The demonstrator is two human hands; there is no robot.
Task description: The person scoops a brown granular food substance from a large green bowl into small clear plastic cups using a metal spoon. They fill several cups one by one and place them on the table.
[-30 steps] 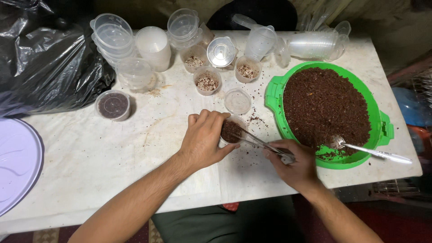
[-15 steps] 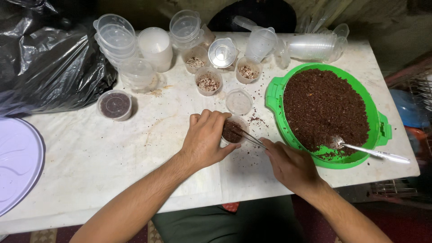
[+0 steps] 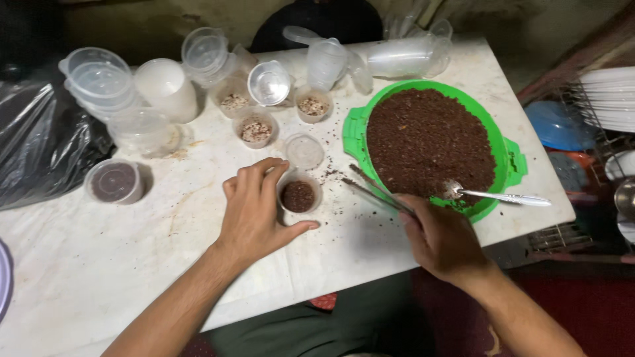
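My left hand (image 3: pixel 254 211) curls around a small clear plastic cup (image 3: pixel 299 196) that stands on the white table (image 3: pixel 99 258) and holds dark brown crumbly stuff. My right hand (image 3: pixel 440 238) grips metal tongs (image 3: pixel 374 190) whose tips point toward the cup, just right of it. Beside them stands a wide green bowl (image 3: pixel 509 162) heaped with the same brown crumbs. A metal spoon (image 3: pixel 496 196) rests on the bowl's near rim, its handle pointing right.
Small cups with pale bits (image 3: pixel 255 130), an empty cup (image 3: pixel 304 151), a lidded filled cup (image 3: pixel 114 182) and stacks of clear containers (image 3: pixel 99 79) fill the table's far side. A black plastic bag (image 3: pixel 40 145) lies left. White plates (image 3: pixel 612 99) stand at right.
My right hand has pulled the tongs back from the cup toward the bowl. My left hand has opened enough to show the cup's contents. The camera has shifted closer.
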